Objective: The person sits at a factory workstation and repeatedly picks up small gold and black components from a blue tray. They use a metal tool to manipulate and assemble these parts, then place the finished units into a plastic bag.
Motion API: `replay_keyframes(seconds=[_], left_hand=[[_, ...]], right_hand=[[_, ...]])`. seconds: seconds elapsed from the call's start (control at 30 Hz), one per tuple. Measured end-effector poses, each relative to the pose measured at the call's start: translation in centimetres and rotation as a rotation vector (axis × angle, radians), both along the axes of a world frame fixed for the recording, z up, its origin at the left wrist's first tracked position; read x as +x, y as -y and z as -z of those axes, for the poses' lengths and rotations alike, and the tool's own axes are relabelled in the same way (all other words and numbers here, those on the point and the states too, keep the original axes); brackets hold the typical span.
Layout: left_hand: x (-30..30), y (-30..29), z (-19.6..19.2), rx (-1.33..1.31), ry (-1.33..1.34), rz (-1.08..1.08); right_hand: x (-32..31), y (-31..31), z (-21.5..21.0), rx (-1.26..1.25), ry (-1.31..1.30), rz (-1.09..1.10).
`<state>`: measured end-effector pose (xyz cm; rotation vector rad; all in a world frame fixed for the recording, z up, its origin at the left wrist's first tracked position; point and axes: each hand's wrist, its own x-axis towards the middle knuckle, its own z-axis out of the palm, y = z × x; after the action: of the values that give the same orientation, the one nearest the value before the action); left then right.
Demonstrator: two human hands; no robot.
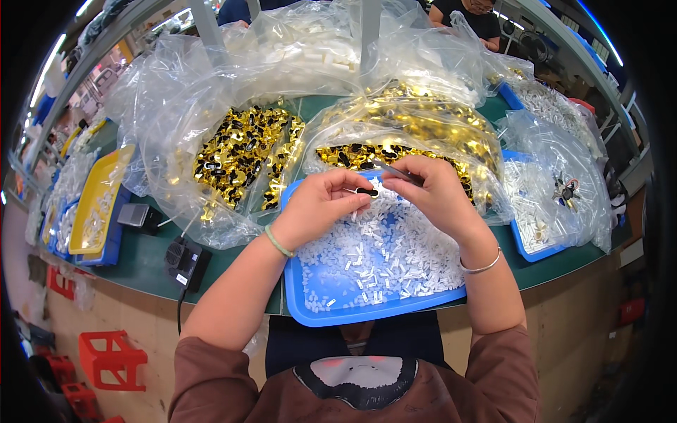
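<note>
Green tabletop [149,252] below, left grip [317,203] pinches a black piece [366,192], right grip [438,194] tweezers [400,173].

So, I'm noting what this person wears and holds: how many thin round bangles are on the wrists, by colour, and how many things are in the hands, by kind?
Pale green round bangle: 1
Thin silver-coloured bangle: 1
Small glossy black oval piece, in the left hand: 1
Slim grey metal tool, in the right hand: 1
Total: 4

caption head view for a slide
Left hand holds a dark part, right hand a metal tool, over a blue tray.
</note>
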<state>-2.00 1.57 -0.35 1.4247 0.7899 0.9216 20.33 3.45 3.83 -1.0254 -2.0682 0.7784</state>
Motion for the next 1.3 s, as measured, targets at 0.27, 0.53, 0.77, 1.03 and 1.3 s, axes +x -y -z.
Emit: replay_keyframes(seconds=[0.27, 0.53, 0.77, 1.03, 1.3], left_hand=[[0.3, 0.4, -1.1, -0.356, 0.403, -0.135], [0.2, 0.4, -0.9, -0.453, 0.543, -0.017], [0.3, 0.4, -0.5, -0.431, 0.493, 0.061], [0.4, 0.4, -0.6, -0.472, 0.420, 0.040], [0.3, 0.3, -0.3, -0.476, 0.366, 0.053]], right_hand=[[-0.6, 0.5, 0.0, -0.152, -0.225, -0.071], [-0.7, 0.4, 0.2, -0.133, -0.213, -0.115], [-1.0, 0.4, 0.7, -0.036, -0.198, -0.154], [-0.5, -0.1, 1.2, -0.126, -0.245, -0.201], [-0.4, -0.2, 0.4, -0.304, -0.274, -0.236]])
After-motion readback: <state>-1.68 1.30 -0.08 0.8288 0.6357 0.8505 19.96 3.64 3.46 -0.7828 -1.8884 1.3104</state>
